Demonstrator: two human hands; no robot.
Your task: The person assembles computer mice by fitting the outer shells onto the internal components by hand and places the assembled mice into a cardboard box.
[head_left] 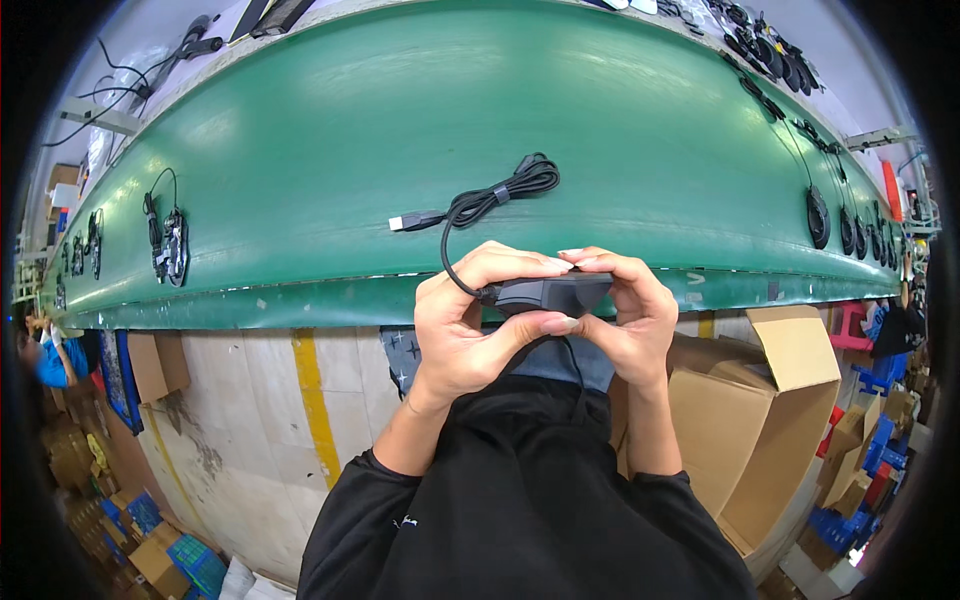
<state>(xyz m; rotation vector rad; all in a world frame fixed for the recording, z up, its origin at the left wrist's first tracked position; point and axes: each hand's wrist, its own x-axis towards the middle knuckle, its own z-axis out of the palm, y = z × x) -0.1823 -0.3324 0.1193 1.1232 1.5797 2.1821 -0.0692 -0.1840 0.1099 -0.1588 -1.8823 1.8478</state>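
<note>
i see both hands meeting at centre frame, just below the near edge of the green conveyor belt (330,150). the left hand (462,330) is closed around a dark grey computer mouse (548,293), thumb laid along its lower side, fingers curled over the top. the right hand (630,315) grips the same mouse from the 3 o'clock side, fingertips touching the left hand's fingertips on top. the mouse sits between the 2 palms, held above the lap, not resting on anything.

its black cable (495,200) loops out at 9 o'clock from the mouse, climbs to 12 o'clock onto the belt, and lies there in a tied bundle; the usb plug (405,222) points toward 9 o'clock on the belt surface.

at 9 o'clock on the belt, well apart, another black mouse with cable (170,245) lies alone. at 2 to 3 o'clock, a row of black mice (845,225) lines the belt's far right stretch.

at 4 o'clock, beside the right forearm, an open cardboard box (760,420) stands on the floor. a yellow floor line (315,410) runs at 7 o'clock.
</note>
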